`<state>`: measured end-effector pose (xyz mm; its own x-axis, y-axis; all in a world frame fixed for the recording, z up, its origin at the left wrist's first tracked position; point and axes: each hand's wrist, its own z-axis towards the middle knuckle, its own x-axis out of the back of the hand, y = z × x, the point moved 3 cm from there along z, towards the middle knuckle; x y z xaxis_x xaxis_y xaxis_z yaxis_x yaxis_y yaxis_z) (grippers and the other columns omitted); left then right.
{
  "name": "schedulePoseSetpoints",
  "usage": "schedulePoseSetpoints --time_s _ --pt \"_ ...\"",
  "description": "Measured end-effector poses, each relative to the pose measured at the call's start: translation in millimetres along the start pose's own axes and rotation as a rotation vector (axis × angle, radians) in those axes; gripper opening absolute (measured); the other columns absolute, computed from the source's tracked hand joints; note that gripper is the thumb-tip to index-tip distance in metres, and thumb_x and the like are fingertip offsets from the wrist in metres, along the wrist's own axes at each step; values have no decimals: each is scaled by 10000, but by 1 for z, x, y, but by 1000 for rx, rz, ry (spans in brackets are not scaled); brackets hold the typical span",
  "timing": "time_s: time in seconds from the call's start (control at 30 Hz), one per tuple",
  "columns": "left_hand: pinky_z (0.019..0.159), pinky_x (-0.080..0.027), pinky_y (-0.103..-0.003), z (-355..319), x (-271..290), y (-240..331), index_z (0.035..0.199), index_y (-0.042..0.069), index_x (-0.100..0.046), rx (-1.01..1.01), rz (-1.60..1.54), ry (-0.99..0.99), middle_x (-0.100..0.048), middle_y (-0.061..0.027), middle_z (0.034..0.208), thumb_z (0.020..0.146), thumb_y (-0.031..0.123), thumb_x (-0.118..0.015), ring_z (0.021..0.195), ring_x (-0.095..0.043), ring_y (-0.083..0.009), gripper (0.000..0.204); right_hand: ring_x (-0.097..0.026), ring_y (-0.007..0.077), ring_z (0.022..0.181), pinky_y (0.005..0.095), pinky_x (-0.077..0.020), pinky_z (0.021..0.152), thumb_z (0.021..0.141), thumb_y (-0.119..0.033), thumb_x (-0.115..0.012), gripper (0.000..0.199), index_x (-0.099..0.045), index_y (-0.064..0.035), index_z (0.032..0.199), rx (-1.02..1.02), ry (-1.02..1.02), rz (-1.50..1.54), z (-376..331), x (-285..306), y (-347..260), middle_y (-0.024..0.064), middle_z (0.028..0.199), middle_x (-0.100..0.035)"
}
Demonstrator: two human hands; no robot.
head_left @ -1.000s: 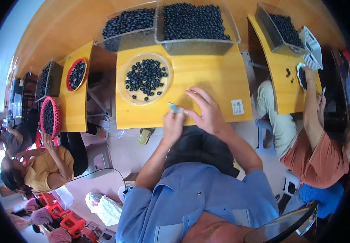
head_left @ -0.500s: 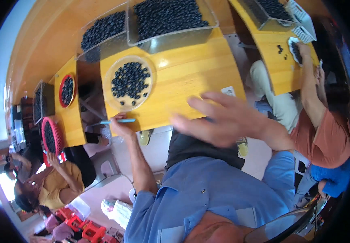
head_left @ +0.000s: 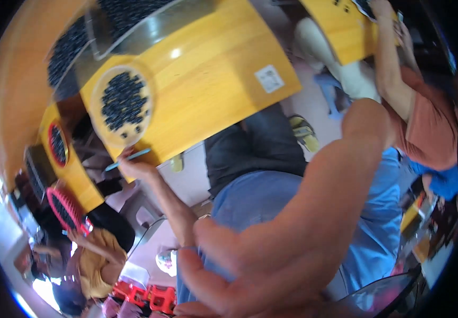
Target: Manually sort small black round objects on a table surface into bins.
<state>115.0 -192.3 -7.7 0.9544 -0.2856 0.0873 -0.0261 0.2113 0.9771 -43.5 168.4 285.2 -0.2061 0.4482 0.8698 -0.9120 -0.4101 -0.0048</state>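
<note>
At the near left corner of the table, my left hand point(head_left: 136, 168) is closed on a thin light-blue stick point(head_left: 140, 153). Just beyond it lies a round, shallow, pale dish point(head_left: 100, 130) with many small dark pieces point(head_left: 124, 100) inside; their kind is too unclear to name. My right hand point(head_left: 271, 259) is raised in front of my chest, very close and large in view. Its fingers are bent and apart, partly blurred, and nothing shows in them. A white printed label point(head_left: 269, 79) lies near the table's right corner.
Clear bins point(head_left: 157, 31) full of dark pieces stand at the back of the yellow table point(head_left: 207, 79). On the left, a person holds a pink basket point(head_left: 62, 212) by a table with a red bowl point(head_left: 58, 144). Another person works at the right table point(head_left: 345, 37).
My right hand has come back from above the table's front edge to my chest. My left hand keeps the stick by the dish. The whole view has tilted and shifted.
</note>
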Motion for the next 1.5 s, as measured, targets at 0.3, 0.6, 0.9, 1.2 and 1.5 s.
schedulePoseSetpoints --time_s 0.3,0.6,0.9,1.2,1.5 --pt "792 -506 -376 -15 -4 0 717 49 -543 -49 52 11 -668 -130 854 1032 290 -478 832 -614 -237 402 -517 186 826 332 -439 660 1004 -239 -533 494 -476 -144 1486 0 211 74 -10 -3 -29 57 1098 -602" --pt "775 -468 -349 -15 -4 14 763 44 -529 39 -31 10 -638 -89 834 1074 305 -482 815 -571 -188 409 -592 207 1001 366 -559 831 940 -200 -631 449 -604 -78 1372 -62 276 41 19 -6 13 98 1157 -654" --pt "749 -442 -328 -26 -11 3 817 38 -565 38 -65 -35 -584 -38 807 1105 321 -496 809 -542 -150 409 -608 351 1243 459 -485 1106 861 -111 -736 468 -677 -140 1324 -502 191 -91 32 -46 206 152 1421 -579" --pt "754 -453 -317 -24 -20 19 815 42 -554 95 -29 -67 -602 -64 822 1110 299 -496 805 -564 -161 396 -464 344 1460 441 -417 1189 814 -196 -715 820 -461 -207 1593 -885 -889 231 9 -198 349 161 1631 -429" --pt "755 -439 -299 -24 -16 16 861 21 -581 103 52 -52 -600 -38 839 1108 260 -497 811 -539 -127 353 -277 384 1570 490 -334 1247 740 -347 -860 1059 -334 -223 1650 -1066 -947 201 -5 -211 378 196 1741 -136"
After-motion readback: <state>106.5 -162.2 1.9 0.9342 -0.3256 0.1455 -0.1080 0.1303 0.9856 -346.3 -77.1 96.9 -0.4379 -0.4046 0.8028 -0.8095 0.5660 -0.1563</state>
